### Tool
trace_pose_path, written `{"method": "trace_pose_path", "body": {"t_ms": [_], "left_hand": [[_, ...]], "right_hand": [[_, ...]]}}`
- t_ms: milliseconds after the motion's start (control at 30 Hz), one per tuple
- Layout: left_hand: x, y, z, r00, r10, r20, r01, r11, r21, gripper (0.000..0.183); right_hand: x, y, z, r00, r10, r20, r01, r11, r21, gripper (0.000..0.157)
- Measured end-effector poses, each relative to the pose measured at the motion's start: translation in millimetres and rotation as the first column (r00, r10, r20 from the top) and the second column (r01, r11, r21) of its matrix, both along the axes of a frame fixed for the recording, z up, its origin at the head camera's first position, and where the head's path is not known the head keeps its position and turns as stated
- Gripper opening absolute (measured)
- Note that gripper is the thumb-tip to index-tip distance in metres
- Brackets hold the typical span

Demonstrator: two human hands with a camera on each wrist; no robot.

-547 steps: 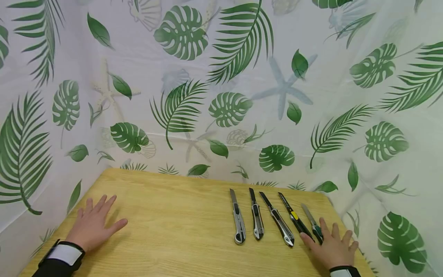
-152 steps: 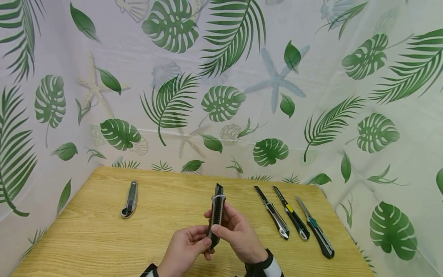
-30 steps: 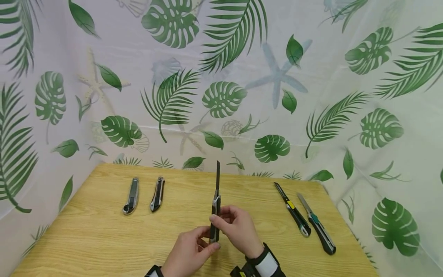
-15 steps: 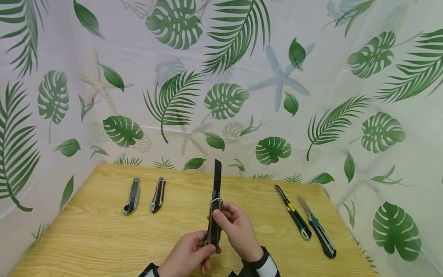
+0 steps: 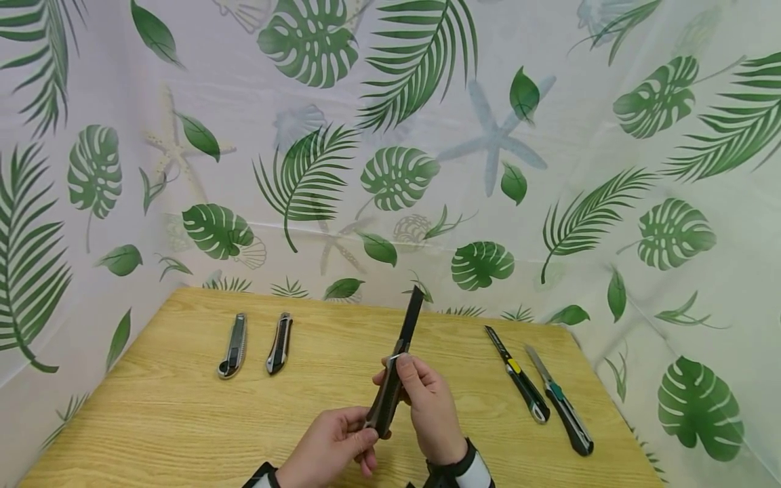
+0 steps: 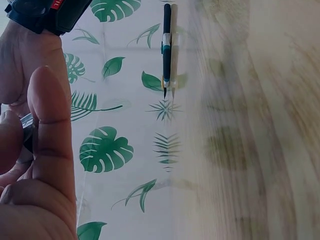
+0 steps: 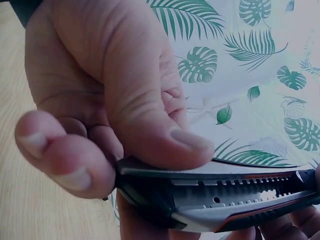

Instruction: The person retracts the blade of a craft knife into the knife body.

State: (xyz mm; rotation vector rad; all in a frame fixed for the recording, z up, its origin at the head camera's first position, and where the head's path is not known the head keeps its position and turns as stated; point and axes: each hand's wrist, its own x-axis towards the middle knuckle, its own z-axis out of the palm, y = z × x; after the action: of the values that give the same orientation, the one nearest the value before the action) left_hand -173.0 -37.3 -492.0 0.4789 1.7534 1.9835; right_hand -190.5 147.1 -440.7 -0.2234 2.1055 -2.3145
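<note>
In the head view, both hands hold a black and silver snap-off utility knife (image 5: 387, 400) over the table. Its dark blade (image 5: 411, 315) is far out and leans up to the right. My left hand (image 5: 326, 444) pinches the butt end between thumb and fingers. Higher up, my right hand (image 5: 433, 407) grips the handle with its thumb near the slider. The right wrist view shows the handle's toothed slot (image 7: 235, 195) up close. In the left wrist view, fingers (image 6: 52, 140) of the left hand hide most of the knife.
Two utility knives, a silver one (image 5: 232, 349) and a dark one (image 5: 280, 346), lie on the left with blades in. To the right, a yellow-slider knife (image 5: 518, 376) and a teal-slider knife (image 5: 567, 417) have blades out. Leaf-patterned curtain (image 5: 421, 217) borders the wooden table (image 5: 152, 420).
Two knives that lay at the right now lie at the left, blades retracted. A third was picked up, blade out. Within the last second it has turned in the hands and tilted right.
</note>
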Motion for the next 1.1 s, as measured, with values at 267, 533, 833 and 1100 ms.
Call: {"method": "trace_pose_path", "body": {"t_ms": [267, 533, 833, 1100], "left_hand": [[1.5, 1.6, -1.4, 0.999, 0.021, 0.038, -0.022, 1.0, 0.02, 0.025], [3.4, 1.5, -1.2, 1.0, 0.023, 0.021, -0.024, 0.999, 0.026, 0.028], [4.0, 1.8, -0.5, 0.999, 0.023, 0.047, -0.026, 0.997, 0.068, 0.03], [5.1, 0.4, 1.4, 0.999, 0.019, 0.045, -0.023, 0.996, 0.092, 0.031]], "right_hand": [[0.8, 0.4, 0.4, 1.0, -0.005, -0.02, 0.005, 0.999, 0.035, 0.047], [1.6, 0.7, 1.4, 0.999, 0.026, -0.019, -0.025, 0.998, 0.057, 0.042], [2.8, 0.2, 3.1, 0.994, 0.105, -0.003, -0.105, 0.994, 0.023, 0.042], [3.3, 0.6, 1.9, 0.983, 0.184, 0.02, -0.184, 0.983, -0.024, 0.045]]}}
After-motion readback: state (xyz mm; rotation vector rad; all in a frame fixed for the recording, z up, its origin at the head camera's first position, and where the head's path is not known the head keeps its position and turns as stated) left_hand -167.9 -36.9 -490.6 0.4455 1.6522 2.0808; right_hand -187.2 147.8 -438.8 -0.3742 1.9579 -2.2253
